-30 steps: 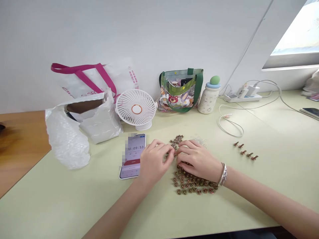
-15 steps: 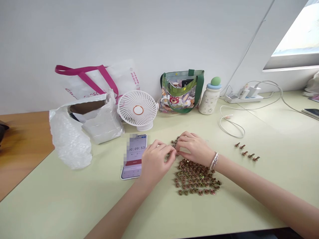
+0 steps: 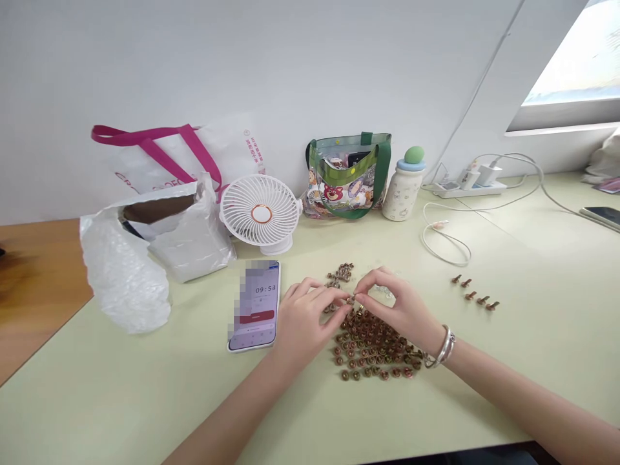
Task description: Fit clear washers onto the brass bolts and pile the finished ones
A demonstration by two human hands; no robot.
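Note:
A pile of small bronze-coloured screws (image 3: 375,352) lies on the pale green table (image 3: 145,400) in front of me. My left hand (image 3: 305,320) and my right hand (image 3: 404,307) meet above the pile's far edge, fingertips pinched together on one small screw (image 3: 352,299). A bracelet sits on my right wrist. A smaller clump of screws (image 3: 340,274) lies just beyond my fingers. Several finished-looking screws (image 3: 475,296) lie in a row to the right.
A phone (image 3: 255,305) showing a timer lies left of my left hand. Behind stand a white desk fan (image 3: 260,214), a bubble-wrap bag (image 3: 123,271), a pink-handled bag (image 3: 159,155), a cartoon tote (image 3: 346,177), a bottle (image 3: 402,187), a power strip (image 3: 469,187) and cables.
My right hand has drawn back from the far clump toward me and lifted, uncovering more of the pile; both hands now pinch a small screw between them.

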